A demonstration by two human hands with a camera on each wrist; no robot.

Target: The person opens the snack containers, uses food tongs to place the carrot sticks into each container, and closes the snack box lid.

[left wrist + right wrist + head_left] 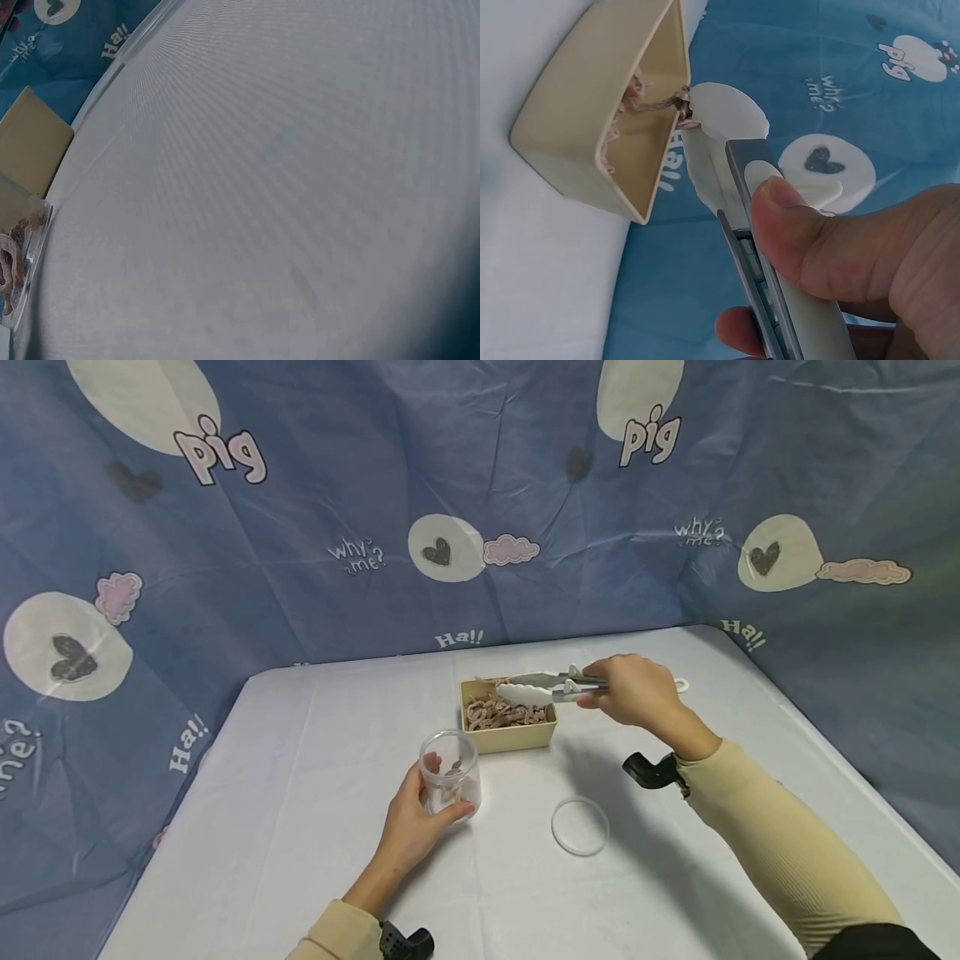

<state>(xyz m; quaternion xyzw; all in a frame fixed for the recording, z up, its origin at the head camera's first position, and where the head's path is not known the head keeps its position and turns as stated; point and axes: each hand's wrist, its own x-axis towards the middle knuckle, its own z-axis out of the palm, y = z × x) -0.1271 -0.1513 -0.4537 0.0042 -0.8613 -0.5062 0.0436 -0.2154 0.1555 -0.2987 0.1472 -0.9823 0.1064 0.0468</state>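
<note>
Left grip point(420, 817): holding jar point(467, 781) | right grip point(637, 693): holding tongs point(525, 695) above box point(517, 741) | ring point(581, 853) near jar

Tan box point(513, 742); brown strips point(498, 713); white-grey tongs point(538, 696); blue heart-printed backdrop point(480, 468).

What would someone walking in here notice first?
Probably the blue fabric backdrop printed with "pig" lettering, rising behind the white cloth-covered table. Next, the silver metal tongs with white tips, held in the right-hand grip at the open top of a cream rectangular box of brownish twisted strips. Nearer the viewer, the left-hand grip holds a clear round jar.
</note>
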